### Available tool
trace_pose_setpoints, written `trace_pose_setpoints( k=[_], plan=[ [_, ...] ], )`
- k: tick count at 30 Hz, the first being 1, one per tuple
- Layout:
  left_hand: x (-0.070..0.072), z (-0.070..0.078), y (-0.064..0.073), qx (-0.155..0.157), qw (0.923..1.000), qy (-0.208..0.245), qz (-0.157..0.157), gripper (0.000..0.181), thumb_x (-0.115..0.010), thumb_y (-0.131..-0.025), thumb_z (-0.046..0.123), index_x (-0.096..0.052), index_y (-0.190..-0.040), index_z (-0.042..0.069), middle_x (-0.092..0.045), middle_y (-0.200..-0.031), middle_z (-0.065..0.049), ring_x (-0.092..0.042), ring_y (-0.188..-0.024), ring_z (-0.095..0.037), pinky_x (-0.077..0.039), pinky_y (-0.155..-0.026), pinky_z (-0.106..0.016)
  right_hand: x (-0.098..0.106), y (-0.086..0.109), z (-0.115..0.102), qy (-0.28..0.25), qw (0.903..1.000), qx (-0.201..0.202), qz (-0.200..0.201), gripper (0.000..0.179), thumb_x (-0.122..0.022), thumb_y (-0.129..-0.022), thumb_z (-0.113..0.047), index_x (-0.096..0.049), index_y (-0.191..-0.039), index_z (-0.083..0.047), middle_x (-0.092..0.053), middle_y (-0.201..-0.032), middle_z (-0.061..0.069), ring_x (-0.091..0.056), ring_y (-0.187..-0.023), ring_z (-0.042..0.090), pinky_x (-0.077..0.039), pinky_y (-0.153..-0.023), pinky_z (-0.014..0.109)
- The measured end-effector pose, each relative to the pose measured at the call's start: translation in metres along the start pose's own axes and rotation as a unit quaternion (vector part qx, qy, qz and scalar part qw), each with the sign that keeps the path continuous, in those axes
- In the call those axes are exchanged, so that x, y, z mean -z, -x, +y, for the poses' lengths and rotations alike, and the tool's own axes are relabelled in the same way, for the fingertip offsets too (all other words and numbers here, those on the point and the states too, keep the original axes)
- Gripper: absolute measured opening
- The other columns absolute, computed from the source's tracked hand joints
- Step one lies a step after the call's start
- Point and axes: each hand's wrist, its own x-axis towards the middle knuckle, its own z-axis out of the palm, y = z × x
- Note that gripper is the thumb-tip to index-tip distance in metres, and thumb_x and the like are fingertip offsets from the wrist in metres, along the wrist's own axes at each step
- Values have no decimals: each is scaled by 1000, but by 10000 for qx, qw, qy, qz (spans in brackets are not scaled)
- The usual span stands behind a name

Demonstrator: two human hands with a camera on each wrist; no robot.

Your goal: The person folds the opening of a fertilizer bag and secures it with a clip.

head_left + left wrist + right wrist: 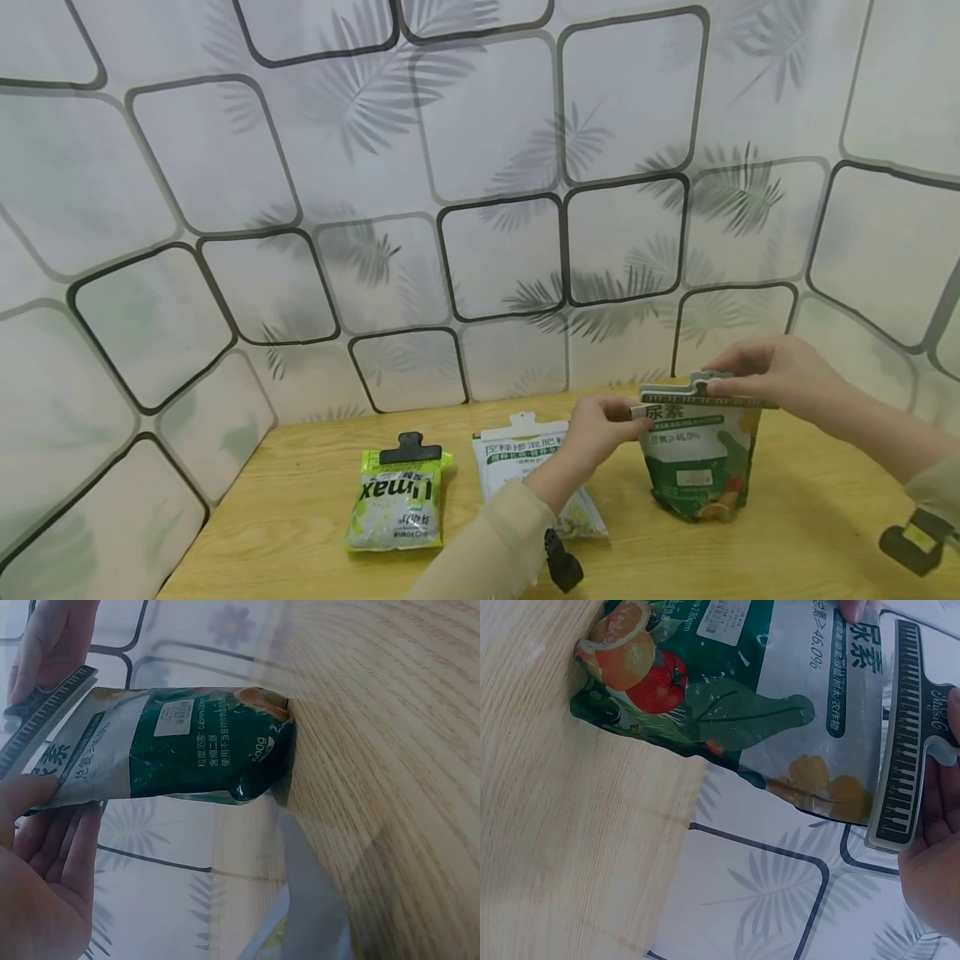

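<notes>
A green and white fertilizer bag (693,475) stands upright on the table at the right, printed with fruit and vegetables. My left hand (596,433) pinches its upper left corner, thumb in front and fingers behind, as the left wrist view shows. Along the bag's top edge lies a long clip (904,742) with a piano-key pattern, light at its rim and dark inside. The handle of that clip is pinched by my right hand (787,379) from above. Part of the right hand falls outside the right wrist view.
Left of the green bag, a white bag (502,471) with a white clip (525,427) lies partly behind my left forearm. Farther left lies a yellow-green bag (397,512) with a black clip (410,448). A patterned wall covering (495,250) rises behind the wooden table (285,517).
</notes>
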Motion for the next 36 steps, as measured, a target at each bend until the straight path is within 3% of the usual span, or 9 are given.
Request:
trace_pose_setpoints(
  k=[4,12,20,27,36],
  plan=[
    [0,0,0,10,10000,-18,17,19,-82,-94,10,-82,-113,6,-80,-108,-5,-71,-89,-5,-64,-83,-27,0,-1,-2,101,9997,178,133,19,-87,-91,-26,-82,-104,-13,-79,-88,-8,-62,-81,-6,-52,-67,23],
    [0,0,0,42,9999,105,14,16,-81,-94,8,-83,-110,6,-80,-105,-5,-71,-88,-4,-66,-90,-40,1,-7,0,272,9985,453,137,11,-88,-88,-22,-83,-96,-18,-78,-87,-8,-61,-81,-7,-53,-67,22],
    [1,-1,2,99,9997,219,-6,19,-80,-94,8,-80,-113,4,-76,-111,-3,-73,-98,-9,-65,-89,-31,-2,-10,4,157,9988,469,-61,8,-88,-89,-21,-82,-95,-18,-78,-89,-7,-64,-82,-6,-56,-65,24],
    [-1,0,1,173,9994,305,-16,6,-82,-93,6,-80,-97,2,-78,-95,-2,-66,-81,-3,-62,-80,-27,-6,-10,3,43,9988,438,-198,11,-87,-89,-22,-83,-97,-15,-79,-89,-7,-65,-80,-4,-56,-65,24],
    [-4,1,2,322,9994,114,16,8,-84,-91,5,-82,-98,3,-81,-93,-6,-64,-78,-3,-58,-81,-25,-15,-14,5,-131,9984,482,-277,12,-86,-90,-20,-82,-99,-13,-79,-93,-5,-65,-80,-4,-54,-65,23]
  ],
)
